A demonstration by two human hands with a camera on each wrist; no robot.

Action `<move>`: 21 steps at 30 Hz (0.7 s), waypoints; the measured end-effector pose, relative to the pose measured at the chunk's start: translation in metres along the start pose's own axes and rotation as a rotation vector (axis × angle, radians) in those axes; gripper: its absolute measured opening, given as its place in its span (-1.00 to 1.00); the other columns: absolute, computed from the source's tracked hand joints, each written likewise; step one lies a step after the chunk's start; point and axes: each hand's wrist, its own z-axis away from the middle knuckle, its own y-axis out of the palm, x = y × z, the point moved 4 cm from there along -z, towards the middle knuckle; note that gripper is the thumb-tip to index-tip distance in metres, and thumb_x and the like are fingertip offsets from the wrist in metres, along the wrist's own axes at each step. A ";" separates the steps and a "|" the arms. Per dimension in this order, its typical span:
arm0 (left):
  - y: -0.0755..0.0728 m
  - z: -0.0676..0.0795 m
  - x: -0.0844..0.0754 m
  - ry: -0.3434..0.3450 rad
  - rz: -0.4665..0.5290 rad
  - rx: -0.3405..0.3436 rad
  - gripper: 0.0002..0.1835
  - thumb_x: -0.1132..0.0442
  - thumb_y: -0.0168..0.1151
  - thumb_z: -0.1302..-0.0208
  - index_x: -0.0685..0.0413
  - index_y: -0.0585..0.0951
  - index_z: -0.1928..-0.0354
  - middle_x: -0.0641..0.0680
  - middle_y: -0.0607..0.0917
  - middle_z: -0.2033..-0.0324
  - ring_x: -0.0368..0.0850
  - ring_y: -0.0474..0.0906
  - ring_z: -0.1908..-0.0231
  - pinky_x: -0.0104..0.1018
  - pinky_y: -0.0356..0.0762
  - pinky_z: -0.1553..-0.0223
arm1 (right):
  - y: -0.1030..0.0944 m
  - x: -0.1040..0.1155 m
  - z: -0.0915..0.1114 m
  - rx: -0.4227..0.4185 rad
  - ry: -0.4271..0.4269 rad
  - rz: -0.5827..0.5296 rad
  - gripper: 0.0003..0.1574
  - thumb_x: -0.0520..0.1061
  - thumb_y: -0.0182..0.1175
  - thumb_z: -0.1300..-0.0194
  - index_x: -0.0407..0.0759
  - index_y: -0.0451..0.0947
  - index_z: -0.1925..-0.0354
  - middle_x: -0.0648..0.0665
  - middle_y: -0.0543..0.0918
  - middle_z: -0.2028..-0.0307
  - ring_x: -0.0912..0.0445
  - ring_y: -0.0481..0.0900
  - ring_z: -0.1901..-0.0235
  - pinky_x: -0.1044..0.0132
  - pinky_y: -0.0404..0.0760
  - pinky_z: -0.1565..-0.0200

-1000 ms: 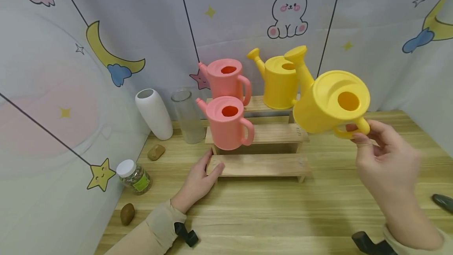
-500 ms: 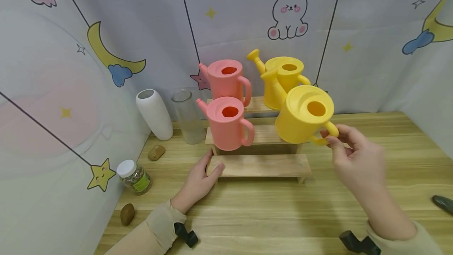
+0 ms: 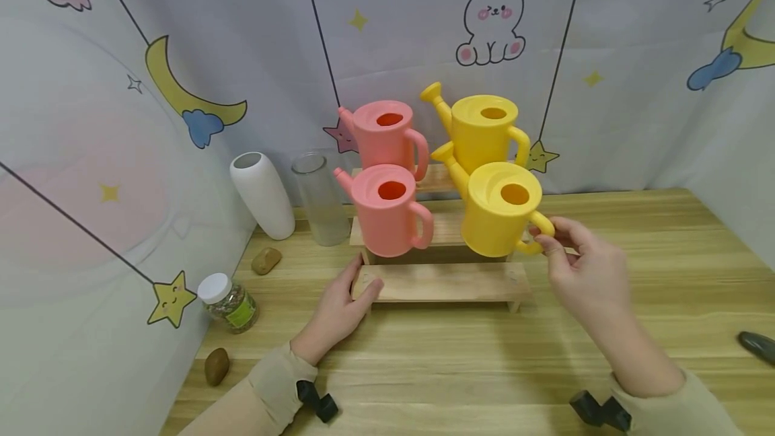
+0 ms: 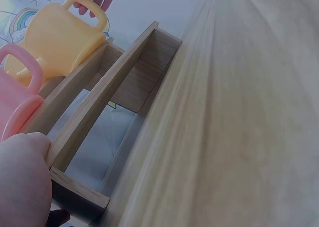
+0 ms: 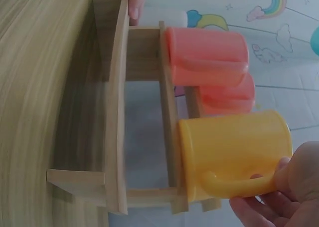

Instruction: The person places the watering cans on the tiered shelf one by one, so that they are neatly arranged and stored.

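Observation:
My right hand (image 3: 587,268) pinches the handle of a yellow watering can (image 3: 499,210). In the right wrist view this yellow can (image 5: 234,152) stands with its base at the middle step's board. Behind it, a second yellow watering can (image 3: 484,130) is on the top step. To the left, one pink watering can (image 3: 384,221) occupies the middle step and another pink watering can (image 3: 383,130) the top one. My left hand (image 3: 336,311) holds the left end of the wooden stepped stand (image 3: 448,282) at its lowest step, thumb on top; its other fingers are partly hidden.
Left of the stand are a white vase (image 3: 264,197), a clear glass vase (image 3: 322,200), a tan stone (image 3: 266,260), a white-lidded jar (image 3: 229,303) and a brown stone (image 3: 216,366). A dark green object (image 3: 757,347) lies at the table's right edge. A printed curtain hangs behind.
My right hand has moved left, bringing the yellow watering can from the stand's right side onto the middle step and more upright. The left hand stays at the stand's left end.

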 end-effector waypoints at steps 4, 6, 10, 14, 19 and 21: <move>0.000 0.000 0.000 -0.003 -0.001 0.000 -0.10 -0.31 0.13 -0.42 0.03 0.17 -0.60 0.10 0.37 -0.51 0.04 0.30 -0.51 0.07 0.35 -0.47 | 0.003 -0.001 0.000 0.001 -0.013 -0.008 -0.74 -0.20 0.30 -0.40 -0.31 0.68 0.00 -0.27 0.82 0.21 0.83 0.43 0.26 0.86 0.45 0.25; 0.000 0.000 0.000 -0.003 0.000 -0.002 -0.10 -0.31 0.14 -0.42 0.04 0.18 -0.60 0.10 0.37 -0.51 0.04 0.31 -0.50 0.07 0.35 -0.47 | 0.003 -0.001 -0.001 0.002 -0.018 -0.009 -0.72 -0.19 0.30 -0.40 -0.32 0.68 -0.01 -0.28 0.82 0.20 0.83 0.43 0.25 0.85 0.45 0.25; -0.001 0.000 0.000 0.002 0.003 -0.006 -0.11 -0.30 0.15 -0.42 0.04 0.18 -0.59 0.10 0.38 -0.50 0.05 0.31 -0.50 0.08 0.35 -0.46 | 0.004 0.000 -0.001 0.010 -0.015 -0.013 -0.69 -0.14 0.31 -0.41 -0.31 0.67 -0.02 -0.30 0.81 0.19 0.84 0.43 0.25 0.85 0.46 0.26; -0.002 0.001 0.000 -0.002 0.008 -0.006 -0.11 -0.30 0.15 -0.42 0.02 0.19 -0.59 0.09 0.38 -0.50 0.04 0.31 -0.50 0.07 0.35 -0.47 | 0.004 0.000 -0.001 0.017 -0.004 -0.014 -0.67 -0.09 0.29 -0.43 -0.28 0.67 -0.03 -0.29 0.81 0.18 0.84 0.44 0.26 0.85 0.46 0.26; -0.001 0.001 0.000 -0.004 -0.007 -0.009 -0.11 -0.32 0.14 -0.42 0.01 0.19 -0.60 0.08 0.38 -0.51 0.04 0.32 -0.50 0.08 0.36 -0.46 | 0.003 -0.001 -0.001 0.012 -0.001 -0.026 -0.68 -0.11 0.31 -0.41 -0.28 0.67 -0.03 -0.29 0.81 0.18 0.83 0.44 0.23 0.85 0.46 0.24; -0.001 0.001 0.000 -0.004 -0.014 -0.007 -0.10 -0.34 0.12 -0.42 0.00 0.18 -0.60 0.08 0.37 -0.51 0.03 0.32 -0.50 0.07 0.36 -0.46 | 0.003 -0.002 -0.001 0.012 0.002 -0.028 -0.68 -0.11 0.32 -0.40 -0.27 0.67 -0.03 -0.28 0.81 0.17 0.82 0.44 0.20 0.85 0.46 0.23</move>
